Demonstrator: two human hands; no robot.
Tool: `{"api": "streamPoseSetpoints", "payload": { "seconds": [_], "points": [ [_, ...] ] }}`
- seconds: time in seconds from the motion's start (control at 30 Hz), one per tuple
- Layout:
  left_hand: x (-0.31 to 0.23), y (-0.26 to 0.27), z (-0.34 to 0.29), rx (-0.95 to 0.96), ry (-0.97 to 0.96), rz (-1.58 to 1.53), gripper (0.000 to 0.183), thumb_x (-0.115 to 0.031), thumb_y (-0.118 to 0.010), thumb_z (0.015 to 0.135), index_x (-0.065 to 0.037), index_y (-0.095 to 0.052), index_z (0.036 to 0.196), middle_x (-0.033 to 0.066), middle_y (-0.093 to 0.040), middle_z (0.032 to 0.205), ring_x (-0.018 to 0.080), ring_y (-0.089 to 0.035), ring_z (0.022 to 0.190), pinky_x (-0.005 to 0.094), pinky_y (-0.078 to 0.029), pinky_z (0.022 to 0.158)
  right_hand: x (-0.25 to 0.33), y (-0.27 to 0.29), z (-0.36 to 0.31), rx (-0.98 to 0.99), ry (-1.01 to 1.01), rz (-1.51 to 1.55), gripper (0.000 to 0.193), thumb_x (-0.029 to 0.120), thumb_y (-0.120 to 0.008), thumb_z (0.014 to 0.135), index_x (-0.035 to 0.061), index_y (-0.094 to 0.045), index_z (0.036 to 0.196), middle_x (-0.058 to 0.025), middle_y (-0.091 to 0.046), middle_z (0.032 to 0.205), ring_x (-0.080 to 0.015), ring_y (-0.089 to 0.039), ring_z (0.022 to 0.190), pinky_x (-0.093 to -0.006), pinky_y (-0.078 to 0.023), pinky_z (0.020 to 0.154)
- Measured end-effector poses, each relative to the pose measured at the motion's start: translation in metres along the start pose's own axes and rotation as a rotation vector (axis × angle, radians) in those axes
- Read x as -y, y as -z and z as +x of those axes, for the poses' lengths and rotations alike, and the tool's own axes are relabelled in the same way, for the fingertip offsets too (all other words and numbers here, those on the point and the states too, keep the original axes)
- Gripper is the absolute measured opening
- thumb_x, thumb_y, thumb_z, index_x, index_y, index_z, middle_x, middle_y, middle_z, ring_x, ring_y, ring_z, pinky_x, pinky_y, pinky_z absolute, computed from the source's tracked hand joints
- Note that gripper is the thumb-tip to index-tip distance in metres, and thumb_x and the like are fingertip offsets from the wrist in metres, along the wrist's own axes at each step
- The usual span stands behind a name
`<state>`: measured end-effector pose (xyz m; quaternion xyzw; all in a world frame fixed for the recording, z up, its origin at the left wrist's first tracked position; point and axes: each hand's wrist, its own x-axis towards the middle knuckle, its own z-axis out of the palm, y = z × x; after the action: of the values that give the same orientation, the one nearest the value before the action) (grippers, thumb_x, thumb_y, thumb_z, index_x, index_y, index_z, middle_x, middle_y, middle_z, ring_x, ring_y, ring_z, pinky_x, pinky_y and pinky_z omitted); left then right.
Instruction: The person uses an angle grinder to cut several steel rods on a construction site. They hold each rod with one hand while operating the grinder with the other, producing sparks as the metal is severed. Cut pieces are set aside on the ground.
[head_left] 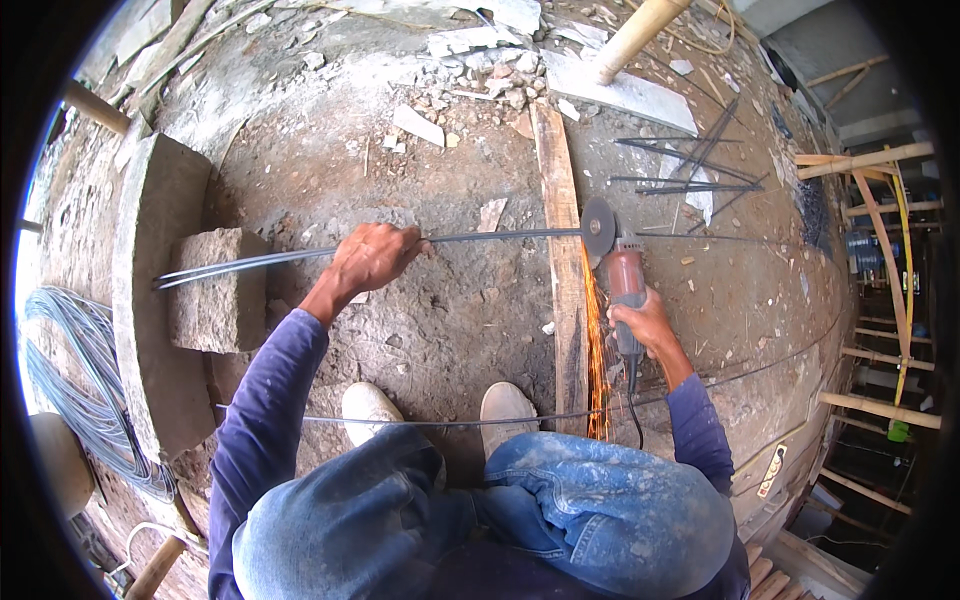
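Note:
My left hand [375, 257] is closed around a small bundle of thin steel rods [490, 236], which runs from the concrete block on the left across to a wooden plank. In my right hand [645, 322] is an angle grinder [627, 275], gripped by its body. Its round grey disc [599, 228] meets the rods just at the right edge of the plank [563, 300]. Orange sparks [595, 360] stream from the disc down toward my feet. A thin rod continues to the right beyond the disc. The grinder's black cord [636, 410] hangs from its rear end.
Cut rods [690, 170] lie in a loose pile at the upper right. A concrete beam [160, 300] and a squared block [222, 290] stand on the left, beside coiled wire [85, 370]. Another long rod [450, 422] crosses over my shoes. Rubble [515, 85] and a bamboo pole [640, 40] are farther off.

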<state>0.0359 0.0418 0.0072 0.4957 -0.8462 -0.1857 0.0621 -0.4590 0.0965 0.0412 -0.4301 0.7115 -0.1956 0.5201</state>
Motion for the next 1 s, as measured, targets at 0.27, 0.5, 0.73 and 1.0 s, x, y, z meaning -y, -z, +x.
{"api": "streamPoseSetpoints", "payload": {
  "seconds": [0.27,0.5,0.73,1.0],
  "points": [
    [-0.0024,0.0031,0.0004,0.044,0.031,-0.009,0.041,-0.043,-0.054,0.115,-0.008,-0.074,0.109,0.0176,-0.075,0.081,0.0376,-0.074,0.073,0.0515,-0.056,0.068,-0.0007,0.0,-0.0065,-0.003,-0.001,-0.009,0.036,0.009,-0.079,0.084,0.0017,-0.064,0.116,-0.008,-0.072,0.085,-0.0162,-0.069,0.064,-0.036,-0.06,0.057],
    [-0.0022,0.003,-0.0001,0.034,0.024,0.011,0.041,-0.043,-0.054,0.115,-0.008,-0.074,0.11,0.0178,-0.075,0.082,0.0377,-0.074,0.074,0.0511,-0.057,0.069,0.0054,-0.0018,0.0001,0.0,-0.019,-0.032,0.037,0.01,-0.079,0.084,0.0016,-0.064,0.116,-0.0083,-0.072,0.084,-0.0162,-0.068,0.062,-0.0356,-0.06,0.057],
    [-0.0035,0.004,-0.0001,0.031,0.033,0.003,0.041,-0.044,-0.053,0.115,-0.009,-0.074,0.109,0.018,-0.074,0.081,0.0378,-0.074,0.073,0.0512,-0.056,0.068,0.0042,-0.001,-0.0089,-0.005,-0.021,-0.037,0.038,0.009,-0.08,0.083,0.0018,-0.064,0.117,-0.0072,-0.071,0.084,-0.0162,-0.069,0.065,-0.0364,-0.061,0.058],
    [-0.0032,0.0031,-0.0002,0.026,0.041,-0.008,0.041,-0.044,-0.054,0.115,-0.008,-0.072,0.107,0.0186,-0.073,0.079,0.0392,-0.073,0.073,0.0527,-0.055,0.069,-0.0022,-0.0018,0.0004,-0.021,0.026,-0.033,0.036,0.01,-0.081,0.083,0.0023,-0.065,0.115,-0.0071,-0.072,0.084,-0.0166,-0.07,0.065,-0.0363,-0.06,0.058]
  ]
}}
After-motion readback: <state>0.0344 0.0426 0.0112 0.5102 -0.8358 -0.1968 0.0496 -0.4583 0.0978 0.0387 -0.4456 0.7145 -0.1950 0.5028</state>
